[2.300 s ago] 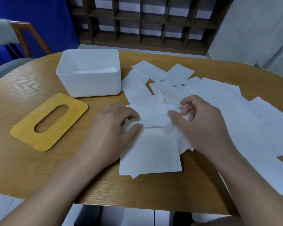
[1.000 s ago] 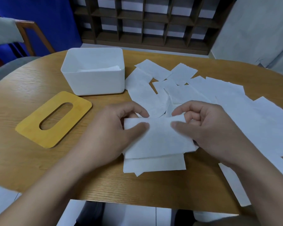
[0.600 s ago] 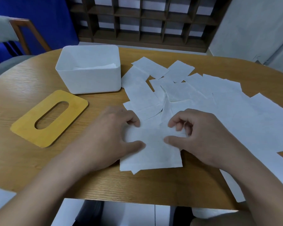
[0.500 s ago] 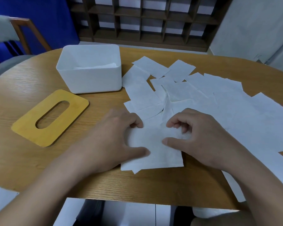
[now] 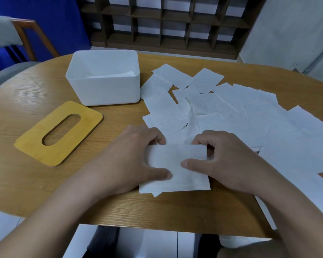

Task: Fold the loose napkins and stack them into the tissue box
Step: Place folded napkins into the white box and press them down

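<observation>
A white napkin (image 5: 175, 159), folded in half, lies near the table's front edge on top of another sheet. My left hand (image 5: 127, 161) grips its left end, thumb flat on top and fingers curled at the far corner. My right hand (image 5: 229, 161) grips the right end the same way. Several loose napkins (image 5: 231, 112) are spread over the table's right half. The open white tissue box (image 5: 104, 90) stands at the back left, with folded napkins (image 5: 110, 75) low inside it.
The box's yellow wooden lid (image 5: 35, 142) with an oval slot lies flat at the left, in front of the box. The round wooden table (image 5: 26, 183) ends close to my body. A chair (image 5: 26, 34) and a dark shelf unit (image 5: 166, 21) stand beyond.
Both hands lifted the napkin's far edge, brought it toward me and laid it down. The sheet now lies folded in half, with my thumbs pressed on top.
</observation>
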Available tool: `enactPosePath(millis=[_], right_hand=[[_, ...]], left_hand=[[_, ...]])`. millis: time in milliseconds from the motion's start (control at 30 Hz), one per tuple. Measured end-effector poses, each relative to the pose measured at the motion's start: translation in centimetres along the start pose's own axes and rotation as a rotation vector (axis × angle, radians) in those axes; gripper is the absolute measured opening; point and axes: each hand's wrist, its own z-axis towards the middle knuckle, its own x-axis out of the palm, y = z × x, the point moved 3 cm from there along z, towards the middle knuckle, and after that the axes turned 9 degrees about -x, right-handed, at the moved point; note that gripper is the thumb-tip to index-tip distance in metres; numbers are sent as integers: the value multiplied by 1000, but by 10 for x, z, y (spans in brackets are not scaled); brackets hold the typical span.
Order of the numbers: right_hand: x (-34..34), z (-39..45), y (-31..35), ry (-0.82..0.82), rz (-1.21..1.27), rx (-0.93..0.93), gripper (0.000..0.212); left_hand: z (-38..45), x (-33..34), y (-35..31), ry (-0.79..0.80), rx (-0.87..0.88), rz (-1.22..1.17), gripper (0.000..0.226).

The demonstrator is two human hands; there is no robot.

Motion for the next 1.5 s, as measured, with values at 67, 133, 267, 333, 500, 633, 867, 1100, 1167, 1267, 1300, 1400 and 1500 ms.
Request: enactPosePath(millis=[67,133,267,333,500,633,867,1100,1167,1267,1300,1400,1500], right_hand=[[0,0,1,7,30,-26,24],[-3,1,2,-8,109,-61,19],[-8,2,9,-220,490,-106,12],[-8,3,11,-363,640,-116,11],[3,10,15,-532,792,-113,11],[19,15,12,-490,742,-82,20],[37,15,16,-491,678,-104,50],[34,4,30,-550,595,-247,55],[34,5,29,-524,598,-216,54],[36,9,25,-473,621,-163,48],[36,10,25,-469,615,-157,45],[37,9,23,-455,614,-157,38],[39,9,22,-429,582,-154,29]], left_hand=[[1,0,2,14,-1,-10,68],[3,-1,4,-8,-1,-78,62],[6,-8,4,-79,-66,-618,55],[4,-5,-4,14,-45,-1022,52],[5,5,-14,-58,14,-1251,39],[11,14,-3,-186,-32,-1138,29],[10,18,-2,-310,12,-1181,47],[4,17,-4,-417,94,-1096,52],[5,17,-2,-413,77,-1093,53],[7,16,0,-394,34,-1091,52],[7,16,0,-391,30,-1092,52],[7,16,0,-390,36,-1077,51],[8,17,2,-388,40,-1075,50]])
